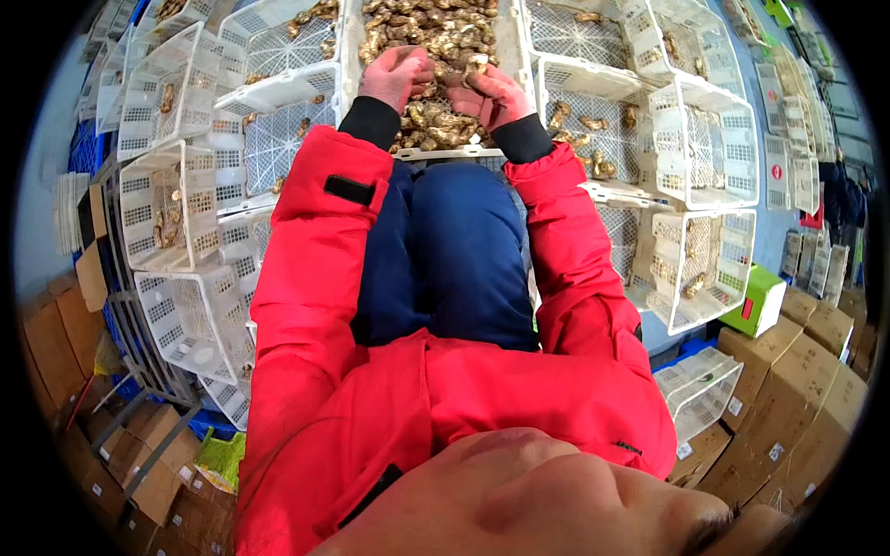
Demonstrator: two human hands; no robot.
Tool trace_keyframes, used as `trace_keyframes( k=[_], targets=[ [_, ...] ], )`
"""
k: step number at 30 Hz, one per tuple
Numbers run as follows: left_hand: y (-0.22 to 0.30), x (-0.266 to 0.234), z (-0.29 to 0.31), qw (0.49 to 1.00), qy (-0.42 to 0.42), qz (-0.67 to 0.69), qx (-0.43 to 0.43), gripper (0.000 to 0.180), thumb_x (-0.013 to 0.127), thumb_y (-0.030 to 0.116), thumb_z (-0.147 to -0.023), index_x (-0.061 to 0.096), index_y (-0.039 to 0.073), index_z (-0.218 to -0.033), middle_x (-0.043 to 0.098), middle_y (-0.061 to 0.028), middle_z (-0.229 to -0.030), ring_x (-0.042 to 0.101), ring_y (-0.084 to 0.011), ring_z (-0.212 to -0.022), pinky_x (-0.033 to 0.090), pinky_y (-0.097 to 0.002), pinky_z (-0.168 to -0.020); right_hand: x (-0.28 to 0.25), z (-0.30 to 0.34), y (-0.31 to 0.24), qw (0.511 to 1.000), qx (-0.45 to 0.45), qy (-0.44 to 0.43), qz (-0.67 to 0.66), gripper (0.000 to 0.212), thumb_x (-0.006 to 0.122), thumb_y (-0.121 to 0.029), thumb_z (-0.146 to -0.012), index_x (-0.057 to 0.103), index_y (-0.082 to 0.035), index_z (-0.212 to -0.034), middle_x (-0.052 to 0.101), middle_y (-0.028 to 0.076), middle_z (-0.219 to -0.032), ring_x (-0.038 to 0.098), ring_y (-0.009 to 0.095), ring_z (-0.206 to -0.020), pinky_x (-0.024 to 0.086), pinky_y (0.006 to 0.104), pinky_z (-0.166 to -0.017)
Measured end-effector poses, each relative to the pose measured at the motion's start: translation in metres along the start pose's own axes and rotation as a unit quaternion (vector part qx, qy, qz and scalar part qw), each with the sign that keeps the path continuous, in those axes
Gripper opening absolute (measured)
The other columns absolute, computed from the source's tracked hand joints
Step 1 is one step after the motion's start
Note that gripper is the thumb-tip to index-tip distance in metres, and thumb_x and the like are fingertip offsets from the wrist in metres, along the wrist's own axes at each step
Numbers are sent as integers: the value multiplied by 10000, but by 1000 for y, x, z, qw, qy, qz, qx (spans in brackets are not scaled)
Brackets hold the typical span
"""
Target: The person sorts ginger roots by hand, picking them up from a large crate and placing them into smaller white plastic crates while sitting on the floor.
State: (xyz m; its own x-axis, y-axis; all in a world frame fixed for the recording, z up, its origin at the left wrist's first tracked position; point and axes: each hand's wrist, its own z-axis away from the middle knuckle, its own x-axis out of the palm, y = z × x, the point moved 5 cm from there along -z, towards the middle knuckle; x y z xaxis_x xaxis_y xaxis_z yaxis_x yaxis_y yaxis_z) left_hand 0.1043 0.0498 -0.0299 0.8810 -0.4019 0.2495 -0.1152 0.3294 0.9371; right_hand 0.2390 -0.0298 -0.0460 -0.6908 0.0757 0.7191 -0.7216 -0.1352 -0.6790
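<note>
Our right hand (491,96) pinches one mushroom (476,65) over the heaped crate (352,39); we should grip lightly to avoid bruising. Our left hand (399,77) curls nearby; we cannot tell whether it holds anything.

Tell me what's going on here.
A person in a red jacket is handling brown, knobbly pieces, perhaps mushrooms, in a white crate in front of their knees. The right hand holds one pale-tipped piece above the pile. The left hand is curled over the same crate; whether it grips anything is unclear. Other white crates stand around, several with just a few pieces inside.
</note>
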Motion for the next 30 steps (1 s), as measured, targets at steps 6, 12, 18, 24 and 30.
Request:
trace_keyframes(
  k=[6, 12, 18, 24, 30],
  targets=[
    [-16, -3, -12, 997, -20, -30, -61, 308, 455, 178, -841, 435, -11, -1085, 562, -121, -945, 563, -154, -751, 468, -243, -630, -19, -7, 1, 998, -45, 4, 42, 263, 484, -140, -815, 472, 16, -1026, 573, 131, -958, 573, 231, -821, 472, 334, -716],
    [-12, -10, -7, 994, -35, -67, -80, 372, 453, 238, -846, 411, 2, -1131, 532, -135, -1043, 559, -188, -863, 465, -273, -713, -7, 12, -24, 992, -81, 38, 93, 179, 386, -64, -826, 451, -62, -660, 589, 152, -804, 605, 263, -688, 485, 331, -599],
    [-19, 1, -7, 992, -43, -59, -99, 425, 474, 273, -830, 379, 25, -1163, 504, -127, -1060, 528, -202, -911, 454, -289, -726, -28, -5, -10, 985, -142, 98, 23, 168, 594, -33, -697, 463, 14, -792, 576, 133, -703, 598, 216, -584, 493, 308, -482],
    [-26, 2, -8, 991, -69, 0, -118, 527, 483, 355, -819, 328, 27, -1201, 430, -168, -1164, 467, -260, -1013, 396, -354, -842, -19, -8, -13, 993, -84, 45, 64, 227, 589, -107, -732, 481, 9, -894, 565, 85, -792, 591, 176, -662, 486, 270, -541],
    [-11, 21, 8, 983, -66, 110, -129, 652, 484, 452, -788, 244, 64, -1254, 385, -124, -1208, 459, -214, -991, 413, -328, -818, -2, -11, -15, 780, -203, 173, 567, 482, 627, -324, -658, 486, -1, -986, 552, 126, -778, 565, 207, -662, 442, 310, -593]
  ],
)
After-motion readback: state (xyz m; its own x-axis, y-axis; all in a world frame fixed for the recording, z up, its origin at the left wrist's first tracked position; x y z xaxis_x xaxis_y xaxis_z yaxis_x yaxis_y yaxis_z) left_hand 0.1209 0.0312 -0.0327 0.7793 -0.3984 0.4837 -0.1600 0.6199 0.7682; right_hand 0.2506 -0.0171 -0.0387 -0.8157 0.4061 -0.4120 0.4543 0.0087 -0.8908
